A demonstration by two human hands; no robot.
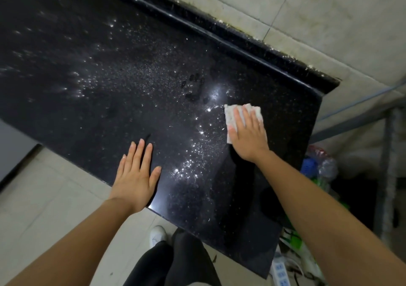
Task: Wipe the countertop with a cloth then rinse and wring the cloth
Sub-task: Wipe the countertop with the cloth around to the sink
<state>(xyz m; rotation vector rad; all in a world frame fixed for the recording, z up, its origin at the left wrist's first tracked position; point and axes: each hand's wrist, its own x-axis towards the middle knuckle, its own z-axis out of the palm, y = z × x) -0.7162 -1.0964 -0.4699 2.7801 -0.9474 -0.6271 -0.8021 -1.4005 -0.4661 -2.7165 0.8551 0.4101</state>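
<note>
The right hand [247, 136] is pressing flat, fingers spread, on a folded white cloth [241, 115] lying near the far right end of the wet black desk [109, 87]. The left hand [135, 173] is resting flat, fingers straight, at the near edge.

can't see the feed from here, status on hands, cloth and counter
Right hand flat on cloth, pressing it to countertop near right end. Left hand open, resting at front edge. Wet speckles spread left of cloth.
</note>
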